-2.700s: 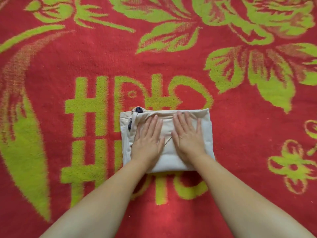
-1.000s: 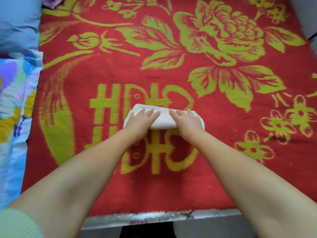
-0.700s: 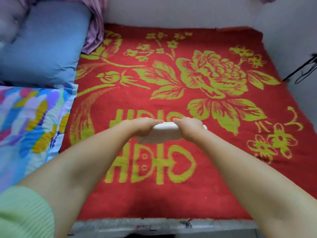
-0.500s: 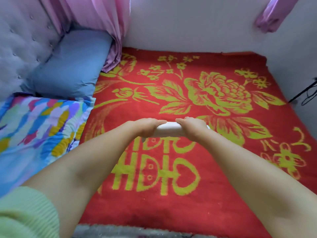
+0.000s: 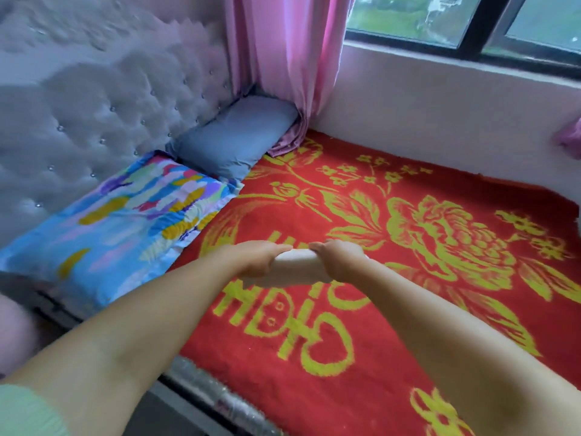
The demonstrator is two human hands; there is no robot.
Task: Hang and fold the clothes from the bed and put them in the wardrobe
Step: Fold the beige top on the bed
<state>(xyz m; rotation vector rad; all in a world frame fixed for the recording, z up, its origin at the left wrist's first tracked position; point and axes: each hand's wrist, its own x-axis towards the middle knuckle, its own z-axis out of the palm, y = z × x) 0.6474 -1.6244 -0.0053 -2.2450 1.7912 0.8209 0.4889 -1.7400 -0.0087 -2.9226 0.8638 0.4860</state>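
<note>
Both hands are holding a folded cream garment (image 5: pixel 294 268) above the red blanket (image 5: pixel 314 357) that is covering the bed. The left hand (image 5: pixel 257 258) is gripping the garment's left end, its fingers (image 5: pixel 281 248) curling over the top edge and lying close together. The right hand (image 5: pixel 338 258) is gripping the right end in the same way, with its fingers (image 5: pixel 316 246) wrapping over the top and the knuckles facing the camera. The two hands are sitting near each other, with a short stretch of the cloth showing between them. The thumbs are hidden under the bundle. The garment is looking like a thick, compact roll, lying level between the hands, and whether it is touching the blanket cannot be told.

The blanket is carrying a yellow-green flower and leaf pattern with large letter-like shapes just below the hands. To the left, a multicoloured quilt (image 5: pixel 125 221) is lying against the tufted grey headboard (image 5: pixel 94 114), and a blue pillow (image 5: pixel 235 136) is sitting beyond it in the corner. A pink curtain (image 5: pixel 283 58) is hanging down behind the pillow, its hem resting on the bed. A window (image 5: pixel 471 23) with a dark frame is running along the white wall at the far side. A pale green sleeve (image 5: pixel 28 410) is showing at the lower left on the left arm.
</note>
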